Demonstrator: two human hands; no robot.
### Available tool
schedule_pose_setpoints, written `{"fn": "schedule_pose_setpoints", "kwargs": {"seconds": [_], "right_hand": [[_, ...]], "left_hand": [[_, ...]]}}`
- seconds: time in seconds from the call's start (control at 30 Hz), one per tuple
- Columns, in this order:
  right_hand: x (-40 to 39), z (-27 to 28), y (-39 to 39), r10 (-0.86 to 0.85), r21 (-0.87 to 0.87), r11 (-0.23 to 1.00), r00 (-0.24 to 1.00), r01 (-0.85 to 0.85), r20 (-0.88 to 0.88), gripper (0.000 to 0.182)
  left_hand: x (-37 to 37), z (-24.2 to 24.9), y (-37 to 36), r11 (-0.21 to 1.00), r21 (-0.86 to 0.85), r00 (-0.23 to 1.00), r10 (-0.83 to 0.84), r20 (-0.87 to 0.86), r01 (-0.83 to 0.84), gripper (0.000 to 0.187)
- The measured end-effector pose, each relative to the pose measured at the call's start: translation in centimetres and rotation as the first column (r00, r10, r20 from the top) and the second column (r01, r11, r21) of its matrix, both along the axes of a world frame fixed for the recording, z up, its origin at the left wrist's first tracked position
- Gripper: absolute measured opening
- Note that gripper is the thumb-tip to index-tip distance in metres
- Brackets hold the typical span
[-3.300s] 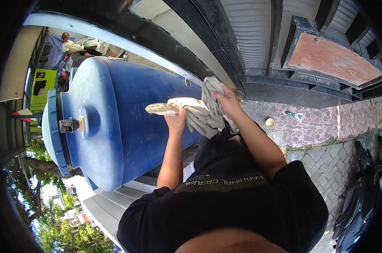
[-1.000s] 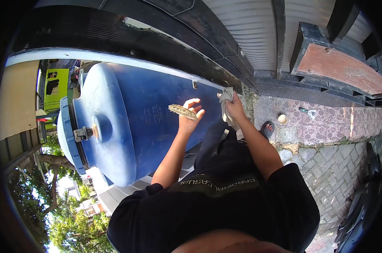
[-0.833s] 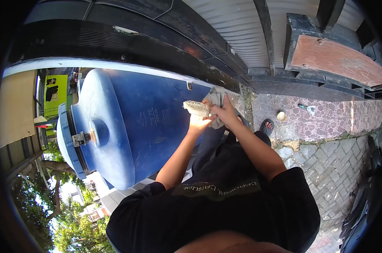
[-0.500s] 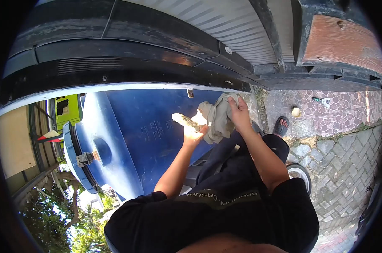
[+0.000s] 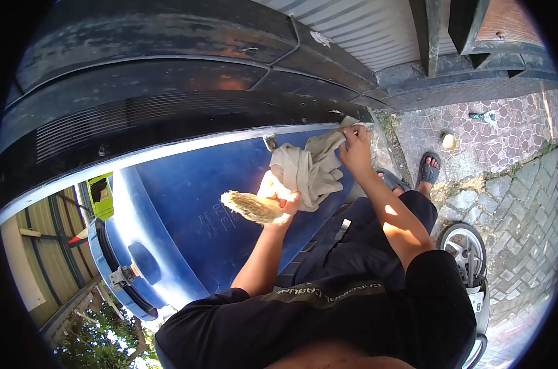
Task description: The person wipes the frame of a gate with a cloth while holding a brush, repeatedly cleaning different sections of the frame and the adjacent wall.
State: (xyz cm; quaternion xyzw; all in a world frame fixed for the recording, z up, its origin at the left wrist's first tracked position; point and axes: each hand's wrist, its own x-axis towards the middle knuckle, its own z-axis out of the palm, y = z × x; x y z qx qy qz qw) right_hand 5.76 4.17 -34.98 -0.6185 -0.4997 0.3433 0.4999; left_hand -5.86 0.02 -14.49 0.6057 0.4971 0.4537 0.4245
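My left hand [image 5: 282,203] is closed around a brush [image 5: 248,208] with pale, bushy bristles that point left. Its handle is hidden by my fingers and the cloth. A grey-beige cloth [image 5: 306,172] hangs in folds just beyond that hand, in front of the blue tank. My right hand [image 5: 356,150] pinches the cloth's upper right end, close to the dark edge of the wall. Sunlight falls brightly on the bristles and on part of the left hand.
A large blue plastic tank [image 5: 187,190] lies behind my hands, along a black slatted panel [image 5: 143,117]. To the right, a small bowl [image 5: 448,142] and a green-handled brush [image 5: 483,117] lie on the patterned paving. A motorbike wheel [image 5: 460,243] stands beside my legs.
My left hand and the brush have shifted left and down in view, with more bristles showing. My right hand has moved to the cloth's far end, and the cloth is stretched wider.
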Motion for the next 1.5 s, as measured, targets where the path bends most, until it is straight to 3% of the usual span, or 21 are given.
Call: {"fn": "schedule_pose_setpoints", "kwargs": {"seconds": [0.1,0.17,0.23,0.3,0.33,0.37,0.4,0.43,0.5,0.63,0.73,0.93,1.03,1.07,1.17,1.27,1.33,1.37,1.43,1.47,1.5], "right_hand": [[0.0,-1.2,1.0,0.029,-0.195,0.98,0.992,-0.052,-0.119,0.038],[-0.6,-1.5,2.3,-0.076,-0.523,0.839,0.92,-0.149,-0.384,0.037],[-1.3,-1.7,3.2,-0.097,-0.515,0.842,0.896,-0.158,-0.433,0.032],[-3.6,-3.0,4.4,-0.028,-0.006,0.999,0.667,0.035,-0.745,0.027],[-4.0,-1.6,4.8,0.064,0.045,0.998,0.524,-0.049,-0.849,0.011],[-5.5,-2.9,5.9,0.06,-0.034,0.977,0.42,-0.212,-0.906,0.019],[-5.3,-0.6,6.4,0.21,0.116,0.977,0.714,-0.18,-0.668,0.025],[-5.9,0.6,7.1,0.141,0.269,0.963,0.878,-0.014,-0.458,0.033],[-7.0,1.6,9.1,0.16,0.192,0.976,0.926,-0.097,-0.341,0.036],[-7.8,3.2,13.1,0.232,-0.059,0.964,0.929,-0.259,-0.289,0.036],[-6.9,3.2,14.7,0.176,-0.306,0.909,0.928,-0.281,-0.329,0.047],[-8.8,6.2,15.6,0.228,-0.063,0.965,0.933,-0.255,-0.279,0.057],[-7.6,6.4,16.2,0.257,-0.198,0.928,0.927,-0.316,-0.274,0.059],[-8.4,4.6,16.2,0.16,-0.155,0.973,0.983,-0.173,-0.094,0.06],[-8.9,4.4,16.3,0.152,-0.142,0.975,0.98,-0.17,-0.13,0.06],[-9.3,4.3,16.4,0.156,-0.13,0.975,0.972,-0.181,-0.177,0.06],[-9.5,4.2,16.4,0.162,-0.118,0.975,0.964,-0.19,-0.213,0.059],[-9.6,4.1,16.4,0.168,-0.11,0.974,0.958,-0.197,-0.233,0.059],[-9.6,4.1,16.4,0.184,-0.096,0.971,0.94,-0.219,-0.287,0.059],[-9.6,4.0,16.4,0.192,-0.09,0.969,0.93,-0.23,-0.313,0.059],[-9.6,4.0,16.4,0.199,-0.082,0.968,0.921,-0.239,-0.335,0.059]], "left_hand": [[-0.1,0.2,-1.6,0.945,-0.314,0.986,0.128,0.102,-0.091,0.028],[-1.2,-0.1,-2.4,0.919,-0.385,0.984,0.136,0.117,-0.081,0.023],[-3.8,-1.2,-3.6,0.908,-0.419,0.999,0.017,0.028,-0.004,0.016],[-3.5,-1.2,-3.5,0.922,-0.386,0.998,-0.003,-0.061,-0.021,0.013],[-3.3,-0.9,-3.5,0.931,-0.362,0.996,0.011,-0.086,-0.042,0.014],[-3.4,-0.7,-3.5,0.939,-0.338,0.994,0.023,-0.111,-0.06,0.016],[-6.3,-1.0,-4.1,0.915,-0.398,0.994,0.022,-0.109,-0.064,0.018],[-6.3,-0.7,-3.9,0.913,-0.403,0.993,0.017,-0.115,-0.062,0.018],[-5.2,0.3,-2.8,0.951,-0.31,0.986,-0.04,-0.164,-0.013,0.029],[-3.3,2.5,-0.6,0.989,-0.111,0.949,-0.122,-0.29,0.093,0.058],[-4.5,1.2,-0.6,0.996,-0.084,0.98,-0.016,-0.197,0.0,0.049],[-6.8,0.2,-0.1,0.991,-0.134,0.981,-0.018,-0.193,-0.008,0.04],[-7.8,0.4,-1.1,0.984,-0.172,0.979,-0.001,-0.202,-0.035,0.036],[-8.0,0.4,-1.0,0.983,-0.178,0.979,0.0,-0.202,-0.037,0.035],[-7.6,0.3,-0.3,0.98,-0.199,0.981,-0.012,-0.195,-0.028,0.033],[-6.6,0.1,0.3,0.998,-0.024,0.946,-0.063,-0.319,0.058,0.033],[-6.3,0.4,0.0,0.925,-0.378,0.985,0.099,0.141,-0.039,0.039],[-6.0,0.1,0.2,0.927,-0.373,0.985,0.099,0.142,-0.04,0.039],[-2.4,1.3,1.0,0.976,0.038,0.931,-0.192,-0.311,0.214,0.033],[-1.2,1.7,0.1,0.945,-0.324,0.995,0.069,0.074,-0.041,0.025],[-1.3,1.8,0.3,0.946,-0.322,0.995,0.07,0.072,-0.044,0.025]]}}
